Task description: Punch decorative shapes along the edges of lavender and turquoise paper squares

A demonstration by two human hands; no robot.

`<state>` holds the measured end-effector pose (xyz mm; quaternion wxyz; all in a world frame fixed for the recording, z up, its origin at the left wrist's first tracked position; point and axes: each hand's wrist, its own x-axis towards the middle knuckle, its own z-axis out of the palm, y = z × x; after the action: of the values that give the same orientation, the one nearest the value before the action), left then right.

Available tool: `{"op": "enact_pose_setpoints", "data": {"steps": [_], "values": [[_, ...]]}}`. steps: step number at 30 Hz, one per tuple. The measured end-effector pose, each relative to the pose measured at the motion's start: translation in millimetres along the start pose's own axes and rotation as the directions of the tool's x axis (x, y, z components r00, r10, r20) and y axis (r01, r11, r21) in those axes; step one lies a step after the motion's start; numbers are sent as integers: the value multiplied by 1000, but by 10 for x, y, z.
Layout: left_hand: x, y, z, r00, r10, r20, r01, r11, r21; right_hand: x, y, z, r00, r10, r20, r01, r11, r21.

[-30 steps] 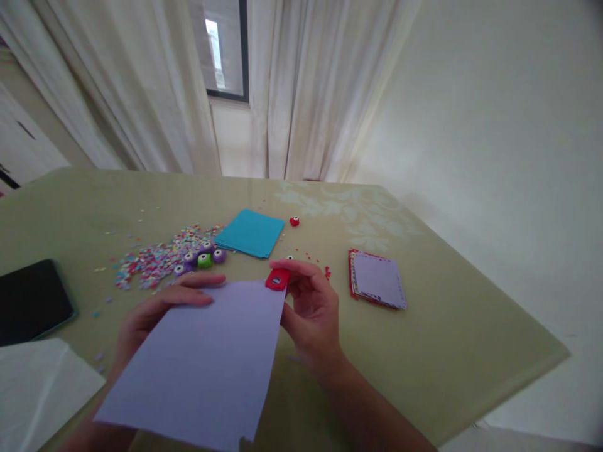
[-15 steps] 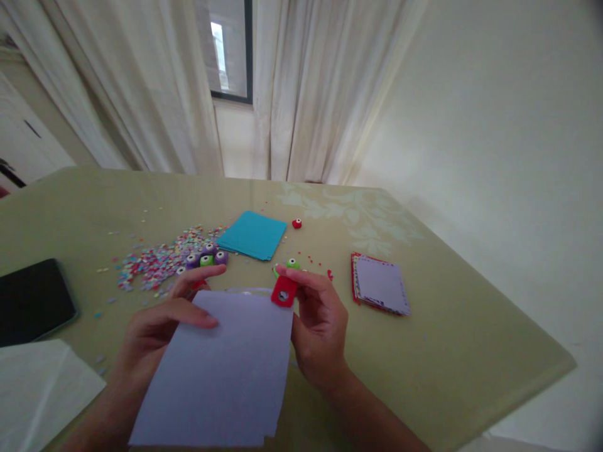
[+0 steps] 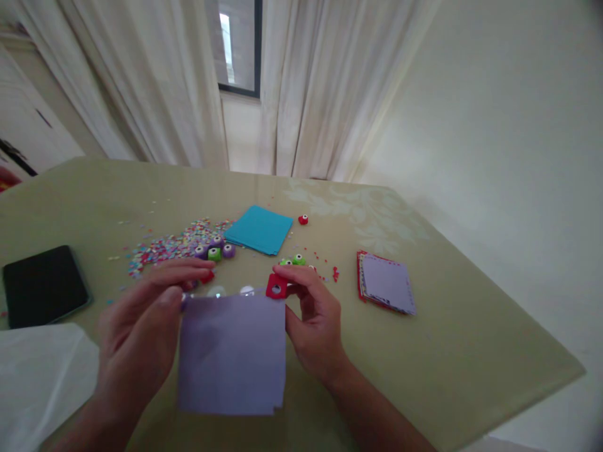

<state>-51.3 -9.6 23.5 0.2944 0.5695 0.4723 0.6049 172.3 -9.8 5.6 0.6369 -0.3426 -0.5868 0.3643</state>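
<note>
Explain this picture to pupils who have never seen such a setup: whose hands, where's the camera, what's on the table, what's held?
There's no machine: a person works bare-handed, seen from a camera worn on their head.

The right hand holds a small square red block with a round hole at the far right corner of a square lilac paper sheet. The left hand is at the far left corner; its exact grip is unclear.

On the pale green tablecloth lie a flat black rectangular device, a white sheet, multicoloured confetti, small purple and green blocks, square blue papers and a lilac-topped stack of square cards.
</note>
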Motion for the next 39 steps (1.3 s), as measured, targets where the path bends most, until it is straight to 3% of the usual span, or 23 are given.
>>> {"op": "enact_pose_setpoints", "data": {"steps": [4, 9, 12, 19, 29, 34, 39], "values": [[-14, 93, 16, 986, 161, 39, -164, 982, 95, -22, 57, 0, 999, 18, 46, -14, 997, -75], [-8, 77, 95, 888, 404, 221, -453, 850, 268, -38, 74, 0, 990, 31, 137, -15, 993, -118], [-11, 50, 145, 842, 456, 288, -530, 800, 280, -42, 63, 5, 985, 20, 173, 4, 991, -134], [-26, -3, 101, 799, 462, 385, -586, 741, 327, -25, 28, 15, 980, -7, 197, 51, 975, -218], [-44, 15, 87, 738, 471, 482, -671, 581, 460, -15, 28, 13, 975, 2, 224, 58, 963, -263], [-40, 0, 106, 723, 472, 505, -690, 532, 491, -63, 57, 59, 983, 101, 150, -74, 982, -175], [-47, -37, 160, 745, 466, 478, -666, 570, 482, -86, 69, 91, 978, 177, 107, -171, 983, -63]]}}
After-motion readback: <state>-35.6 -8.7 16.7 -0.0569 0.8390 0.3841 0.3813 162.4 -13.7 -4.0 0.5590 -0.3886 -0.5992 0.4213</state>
